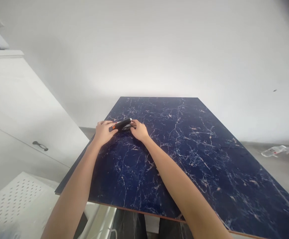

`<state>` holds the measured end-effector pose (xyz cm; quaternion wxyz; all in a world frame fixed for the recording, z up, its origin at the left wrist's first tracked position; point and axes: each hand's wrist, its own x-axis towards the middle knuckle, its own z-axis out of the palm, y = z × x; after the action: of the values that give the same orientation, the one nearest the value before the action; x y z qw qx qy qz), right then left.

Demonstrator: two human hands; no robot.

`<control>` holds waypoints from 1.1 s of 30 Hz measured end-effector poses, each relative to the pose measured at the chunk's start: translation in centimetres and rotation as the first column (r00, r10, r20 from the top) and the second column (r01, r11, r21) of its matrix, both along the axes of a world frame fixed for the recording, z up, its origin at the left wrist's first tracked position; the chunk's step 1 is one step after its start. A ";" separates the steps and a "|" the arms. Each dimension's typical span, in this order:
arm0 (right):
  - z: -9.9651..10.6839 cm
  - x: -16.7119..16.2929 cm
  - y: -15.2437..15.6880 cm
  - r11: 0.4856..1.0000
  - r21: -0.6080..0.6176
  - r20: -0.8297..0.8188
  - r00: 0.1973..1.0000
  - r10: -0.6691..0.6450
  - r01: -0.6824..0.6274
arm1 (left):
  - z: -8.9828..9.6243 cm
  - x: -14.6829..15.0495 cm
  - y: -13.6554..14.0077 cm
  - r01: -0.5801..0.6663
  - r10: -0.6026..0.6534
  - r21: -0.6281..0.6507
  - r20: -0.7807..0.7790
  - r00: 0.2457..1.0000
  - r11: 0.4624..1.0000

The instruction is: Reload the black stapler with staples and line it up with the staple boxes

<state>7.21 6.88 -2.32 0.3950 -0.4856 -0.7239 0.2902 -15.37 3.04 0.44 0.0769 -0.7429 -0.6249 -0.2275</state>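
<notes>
A small black, bar-shaped object (122,124) with an orange end lies at the back left of the blue marbled table. Just under its right half, thin silvery lines show, too small to make out. My left hand (104,133) is closed on the orange end, thumb in front and fingers behind. At the opposite end, my right hand (139,130) pinches the object between thumb and fingers. The object is slightly tilted, its right end higher in view. Whether it rests on the tabletop or is held just above it, I cannot tell.
The dark blue, white-veined table (174,159) reaches back to a pale wall (159,49). On the left stands a white cabinet (17,99) with a dark handle (40,145), above a white perforated box (15,199). Clear plastic bottles (280,151) lie on the floor at right.
</notes>
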 end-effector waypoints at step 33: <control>0.2 0.9 0.2 0.982 -0.002 0.033 0.982 -0.188 0.188 | -0.5 0.9 -0.8 -0.051 0.052 -0.024 0.024 0.998 0.998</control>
<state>8.12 7.07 -2.17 0.4075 -0.5575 -0.6804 0.2453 -14.44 2.27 -0.09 0.0662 -0.7245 -0.6473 -0.2275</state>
